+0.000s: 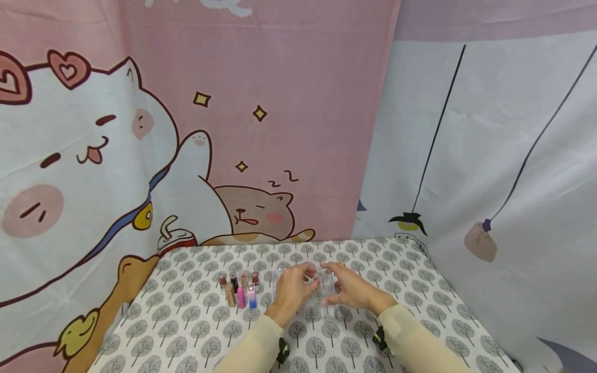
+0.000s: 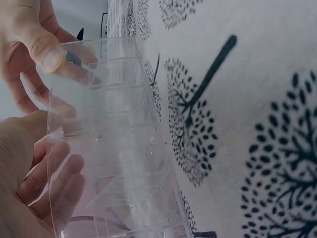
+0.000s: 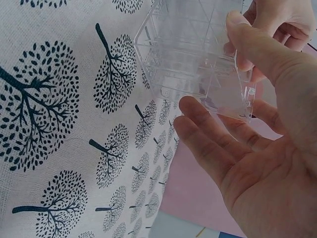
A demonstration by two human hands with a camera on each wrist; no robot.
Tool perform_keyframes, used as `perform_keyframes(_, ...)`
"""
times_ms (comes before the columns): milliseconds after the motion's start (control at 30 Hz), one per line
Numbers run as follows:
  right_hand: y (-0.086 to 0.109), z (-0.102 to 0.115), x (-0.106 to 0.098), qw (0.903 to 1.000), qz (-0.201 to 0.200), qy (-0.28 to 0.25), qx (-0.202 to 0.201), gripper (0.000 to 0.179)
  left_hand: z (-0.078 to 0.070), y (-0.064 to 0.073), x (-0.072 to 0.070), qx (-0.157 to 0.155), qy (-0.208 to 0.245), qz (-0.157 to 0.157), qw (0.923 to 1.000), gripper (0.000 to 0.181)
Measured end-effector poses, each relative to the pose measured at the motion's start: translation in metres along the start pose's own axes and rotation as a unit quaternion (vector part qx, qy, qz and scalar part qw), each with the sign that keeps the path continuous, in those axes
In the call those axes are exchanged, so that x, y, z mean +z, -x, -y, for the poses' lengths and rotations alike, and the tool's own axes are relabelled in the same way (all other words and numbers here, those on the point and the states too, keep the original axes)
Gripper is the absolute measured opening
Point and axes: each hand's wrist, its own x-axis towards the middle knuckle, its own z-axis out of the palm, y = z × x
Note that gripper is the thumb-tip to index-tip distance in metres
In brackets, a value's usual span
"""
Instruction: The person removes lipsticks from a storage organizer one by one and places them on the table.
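Observation:
A clear plastic organizer (image 1: 313,310) with upright dividers stands on the patterned cloth, largely covered by both hands in the head view. My left hand (image 1: 294,287) is over its left part, fingers loosely curved; in the left wrist view those fingers (image 2: 62,183) show through the clear wall. Around the right side is my right hand (image 1: 350,287), fingers spread. The right wrist view has its thumb (image 3: 247,34) right at the organizer's top edge and its nearly straight fingers (image 3: 208,139) beside the end wall. Nothing else shows in either hand.
Left of the organizer several lipsticks and lip-gloss tubes stand in two rows, among them a pink tube (image 1: 241,297), a blue-and-pink tube (image 1: 252,297) and a tan tube (image 1: 230,295). A tree-print cloth (image 1: 196,331) covers the table. Cartoon curtains (image 1: 317,129) hang behind.

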Motion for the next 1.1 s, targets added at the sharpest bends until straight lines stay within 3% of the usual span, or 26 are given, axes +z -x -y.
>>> perform_keyframes(167,0.001,0.001,-0.001,1.0,0.0,-0.001,-0.005,0.107,-0.001,-0.001,-0.003,0.005,0.01,-0.006,0.9999,0.028)
perform_keyframes(633,0.001,0.0,0.0,1.0,-0.002,-0.001,-0.001,0.106,-0.011,-0.003,-0.015,0.062,0.047,-0.031,0.9965,0.029)
perform_keyframes(1100,0.0,-0.002,-0.001,1.0,0.0,-0.001,-0.001,0.105,-0.02,-0.007,-0.034,0.104,0.104,-0.043,0.9882,0.03)
